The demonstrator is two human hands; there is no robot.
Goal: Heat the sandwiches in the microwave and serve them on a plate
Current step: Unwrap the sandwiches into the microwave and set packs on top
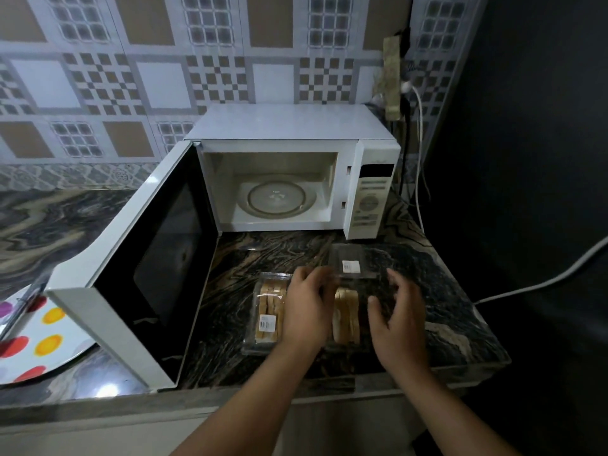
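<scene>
Two clear plastic sandwich boxes lie side by side on the marble desk [444, 291], just in front of the microwave [296, 166]. The left box [268, 311] is closed, with a label on its lid. The right box [345, 317] is open; its lid [353, 261] is folded back toward the microwave, and the sandwich inside shows pale bread edges.

The left hand [306, 311] is over the near rim of the open box, fingers curled down at it; I cannot tell if this grip really holds the plastic. The right hand [398, 314] hovers at the right side of the same box, fingers relaxed and spread, holding nothing.

The microwave door [158, 258] stands wide open and the glass turntable [279, 199] is bare. The dotted plate [42, 340] lies far left, partly behind the door.

Risks, as I judge them: the thin box may slide or tip on the smooth desk, the sandwich may fall apart when lifted, and the plastic could go into the oven by mistake.
</scene>
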